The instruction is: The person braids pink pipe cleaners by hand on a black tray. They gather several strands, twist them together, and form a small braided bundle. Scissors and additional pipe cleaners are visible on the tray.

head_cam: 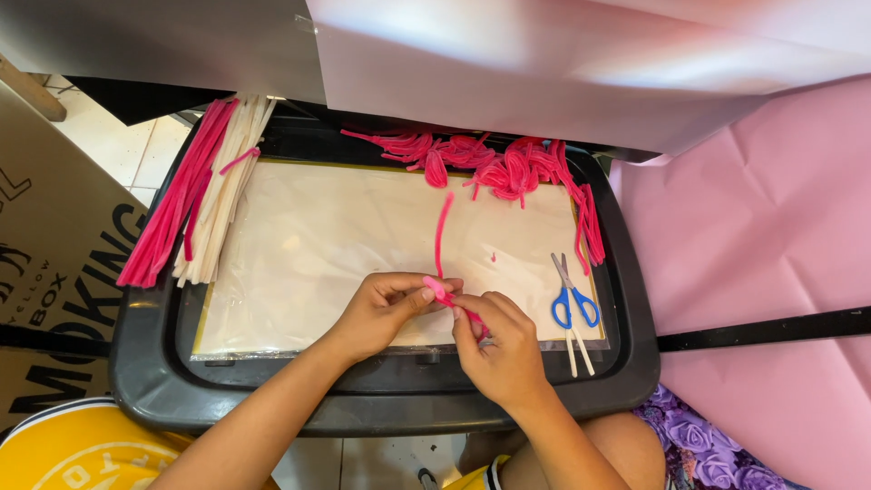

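Observation:
My left hand (381,310) and my right hand (501,347) meet over the front of a black tray (145,354) lined with a pale sheet (318,245). Both pinch one pink pipe cleaner (442,238); its lower end is bent between my fingertips and its free end runs up across the sheet. A heap of bent pink pipe cleaners (494,163) lies along the tray's far edge.
Straight pink pipe cleaners (172,209) and white ones (227,186) lie bundled at the tray's left. Blue-handled scissors (572,295) and two thin white sticks (578,352) rest at the right. Pink paper (762,236) covers the right side; a cardboard box (54,272) stands left.

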